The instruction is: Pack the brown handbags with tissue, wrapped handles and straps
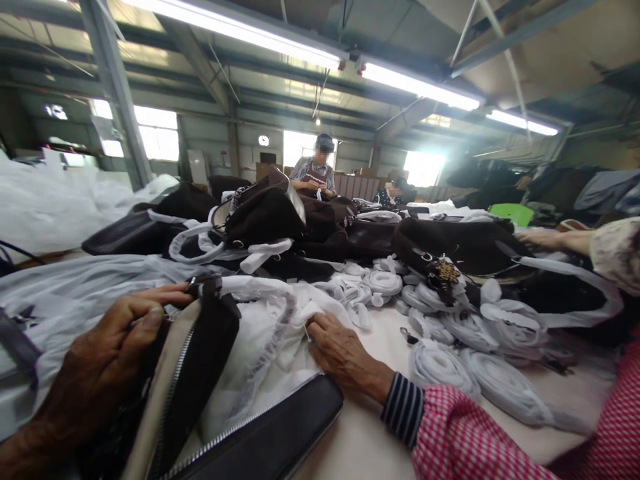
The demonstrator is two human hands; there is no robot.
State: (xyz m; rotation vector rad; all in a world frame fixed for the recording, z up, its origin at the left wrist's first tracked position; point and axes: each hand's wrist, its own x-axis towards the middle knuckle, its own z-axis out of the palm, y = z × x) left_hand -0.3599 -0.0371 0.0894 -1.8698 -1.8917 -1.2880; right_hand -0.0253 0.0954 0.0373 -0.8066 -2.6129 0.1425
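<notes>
A dark handbag lies in front of me, its metal zip undone and its mouth spread wide. My left hand grips the bag's upper left edge, fingers bent over the rim near a metal ring. White stuffing fills the opening. My right hand pinches the stuffing's right side, just above the bag's black leather panel. A strap in a white sleeve runs from the bag's upper corner across the stuffing. The bag's lower left part is hidden behind my left hand.
Dark bags are piled across the table. Several coiled straps in white wrapping lie to the right. White sheets heap up at the left. Another person's hand reaches in from the right; a co-worker is at the back.
</notes>
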